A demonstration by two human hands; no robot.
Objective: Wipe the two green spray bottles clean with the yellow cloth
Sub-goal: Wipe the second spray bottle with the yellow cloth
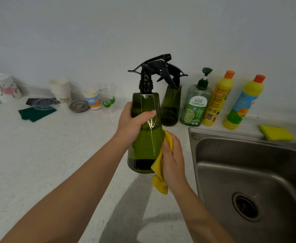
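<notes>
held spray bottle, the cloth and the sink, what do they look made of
Held spray bottle: likely translucent green plastic, glossy, see-through with sharp highlights; black plastic-looking trigger head.
Yellow cloth: soft fabric, maybe microfibre; it folds and drapes.
Sink: brushed stainless steel, by its grey sheen.

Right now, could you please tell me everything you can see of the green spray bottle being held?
The held spray bottle is translucent green plastic, widening toward its base, with a black trigger head. It is upright, lifted above the counter, a little dark liquid at the bottom. The left hand grips its upper body; the right hand presses the yellow cloth against its lower right side.
</notes>
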